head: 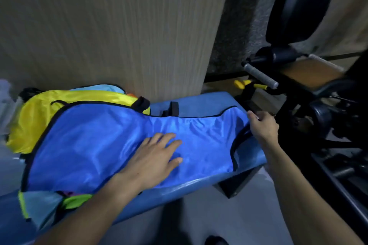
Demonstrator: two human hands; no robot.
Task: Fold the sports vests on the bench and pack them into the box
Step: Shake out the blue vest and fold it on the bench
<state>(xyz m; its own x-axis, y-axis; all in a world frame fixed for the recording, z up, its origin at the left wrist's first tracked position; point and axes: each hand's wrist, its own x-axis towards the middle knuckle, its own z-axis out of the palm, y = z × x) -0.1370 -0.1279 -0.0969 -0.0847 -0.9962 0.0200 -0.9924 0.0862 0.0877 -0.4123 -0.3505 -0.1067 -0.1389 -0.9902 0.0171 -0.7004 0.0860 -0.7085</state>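
Head view: the left hand (157, 157) lies flat, fingers straight, pressing the blue vest (95, 145) spread on the blue surface (201, 103). The right hand (261, 125) pinches the vest's edge to its right. A yellow vest (35, 121) lies beyond-left. No writing is readable.

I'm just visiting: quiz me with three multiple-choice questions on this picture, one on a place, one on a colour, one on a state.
1. Where does the blue vest lie?
A. on the bench
B. on the floor
C. in a box

2. What colour is the vest behind it?
A. red
B. yellow
C. white

3. How is the left hand?
A. clenched in a fist
B. flat on the blue vest
C. lifted clear

Answers: 1 A, the vest is spread over the blue padded seat; 2 B, yellow fabric shows beyond it; 3 B, straight fingers press the cloth, while the right hand grips its edge.
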